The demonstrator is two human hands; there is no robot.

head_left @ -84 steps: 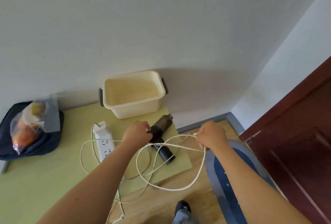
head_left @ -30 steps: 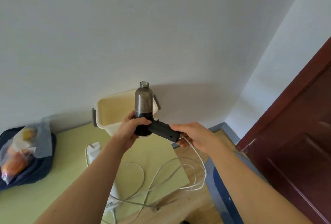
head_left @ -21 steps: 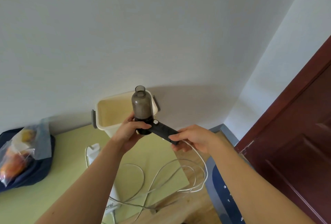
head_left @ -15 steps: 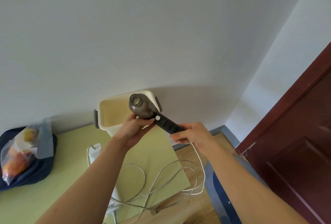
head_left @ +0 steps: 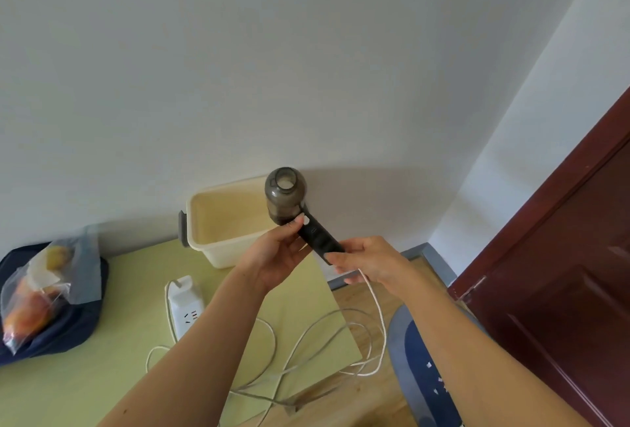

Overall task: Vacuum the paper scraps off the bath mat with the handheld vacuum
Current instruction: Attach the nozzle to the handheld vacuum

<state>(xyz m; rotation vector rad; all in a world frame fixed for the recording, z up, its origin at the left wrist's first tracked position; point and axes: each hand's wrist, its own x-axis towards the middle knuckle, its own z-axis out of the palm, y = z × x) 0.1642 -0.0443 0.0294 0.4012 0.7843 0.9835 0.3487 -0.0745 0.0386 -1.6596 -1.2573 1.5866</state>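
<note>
At your far left a dark blue bag [head_left: 68,334] lies against the wall, with a clear plastic bag [head_left: 41,290] of orange and yellow fruit resting on top of it. Both sit on a pale green sheet [head_left: 102,375] that covers the floor there. Further right on the sheet is a white power strip [head_left: 186,304], and behind it a cream tub [head_left: 221,222] with grey handles stands against the wall.

Your left hand [head_left: 276,257] is raised in front of the tub. Its fingers are curled under the handheld vacuum [head_left: 289,203] where the smoky dust cup meets the black handle, and your thumb tip lies just beside the white button. The cup's round opening is turned up towards you. The handle slants down to the right into your right hand [head_left: 370,261], which pinches its lower end between thumb and fingers.

A white cord [head_left: 379,307] drops from under your right hand and loops over the sheet's edge and the wooden floor [head_left: 358,399].

The bath mat [head_left: 417,351], blue with a grey border, lies on the floor at your lower right, below your right forearm and well apart from the vacuum. A few small white paper scraps [head_left: 438,380] lie on its blue part. A dark red door [head_left: 562,273] stands just beside it on the far right.
</note>
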